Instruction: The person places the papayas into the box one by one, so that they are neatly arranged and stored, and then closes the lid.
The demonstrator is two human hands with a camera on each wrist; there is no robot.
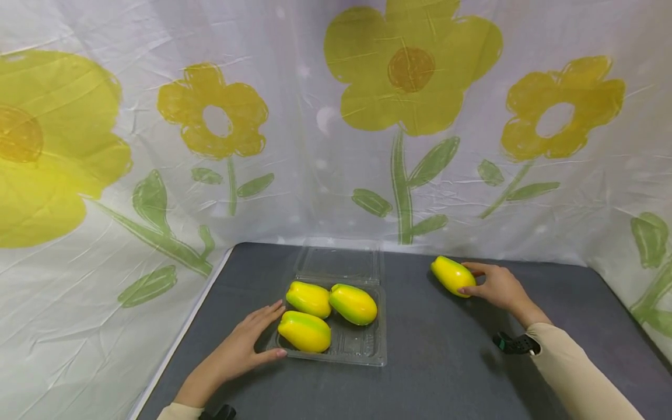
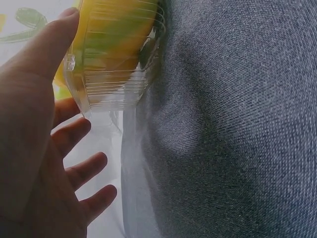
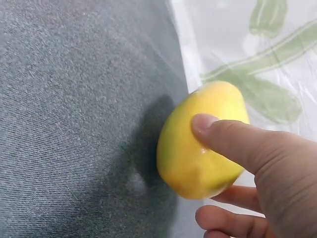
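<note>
My right hand (image 1: pixel 499 286) grips a yellow-green papaya (image 1: pixel 452 276) at the right of the table, close to its back edge. In the right wrist view the thumb presses one side of the papaya (image 3: pixel 198 148), with fingers partly hidden behind it. A clear plastic clamshell box (image 1: pixel 362 344) lies left of centre, its lid (image 1: pixel 338 263) folded back towards the wall. Inside are three more papayas, one back left (image 1: pixel 308 299), one back right (image 1: pixel 354 304) and one front left (image 1: pixel 304 332). My left hand (image 1: pixel 241 344) rests at the box's left side, fingers spread and fairly straight, thumb by the front corner.
A dark grey cloth-covered table (image 1: pixel 420 361) carries everything. Behind and beside it hangs a white curtain (image 1: pixel 315 192) printed with large yellow flowers. A dark band (image 1: pixel 514 344) sits on my right wrist.
</note>
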